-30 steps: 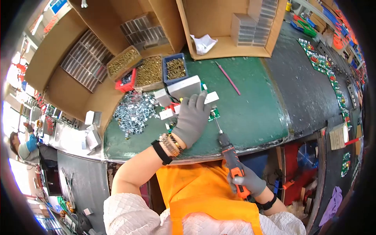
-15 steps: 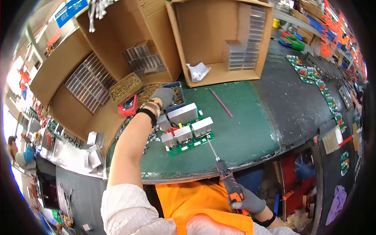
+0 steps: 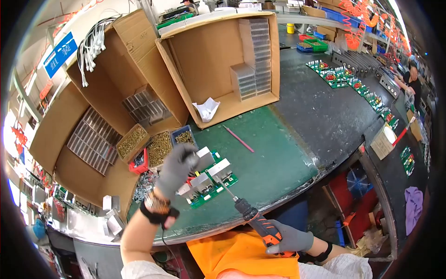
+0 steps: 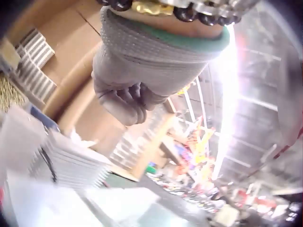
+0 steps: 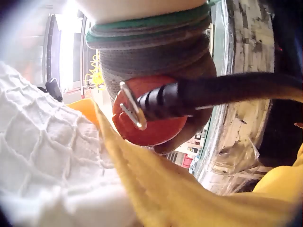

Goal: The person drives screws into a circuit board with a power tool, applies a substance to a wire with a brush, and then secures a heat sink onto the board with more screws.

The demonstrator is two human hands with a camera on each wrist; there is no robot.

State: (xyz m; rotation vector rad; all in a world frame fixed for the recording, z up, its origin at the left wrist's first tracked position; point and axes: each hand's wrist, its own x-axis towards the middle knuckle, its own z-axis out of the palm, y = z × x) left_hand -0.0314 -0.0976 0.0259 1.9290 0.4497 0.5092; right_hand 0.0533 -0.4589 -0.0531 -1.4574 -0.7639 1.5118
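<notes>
My left hand [image 3: 176, 169], in a grey glove, hovers over the left part of a green circuit board [image 3: 207, 197]. Its fingers [image 4: 124, 108] are curled inward around small screws, mostly hidden in the grip. Silver heat sinks [image 3: 219, 168] stand upright on the board, which lies on the green mat. From the front edge of the bench, my right hand [image 3: 290, 237] grips a black and orange electric screwdriver [image 3: 257, 221]. Its long bit points up and left, with the tip right at the board's near right edge. The right wrist view shows the screwdriver's orange end [image 5: 163, 127] and black cord [image 5: 222, 92].
Bins of brass screws [image 3: 159, 148] stand behind the board, beside a red bin [image 3: 139, 162] and loose metal clips [image 3: 144, 186]. Cardboard boxes [image 3: 204, 69] holding heat sinks rise at the back. A pink stick [image 3: 238, 138] lies on the mat. More circuit boards [image 3: 334, 76] line the right side.
My left hand went from the board to the screw bins, then came back over the board with curled fingers. The screwdriver stays in my right hand near the board. The head view has turned rightward.
</notes>
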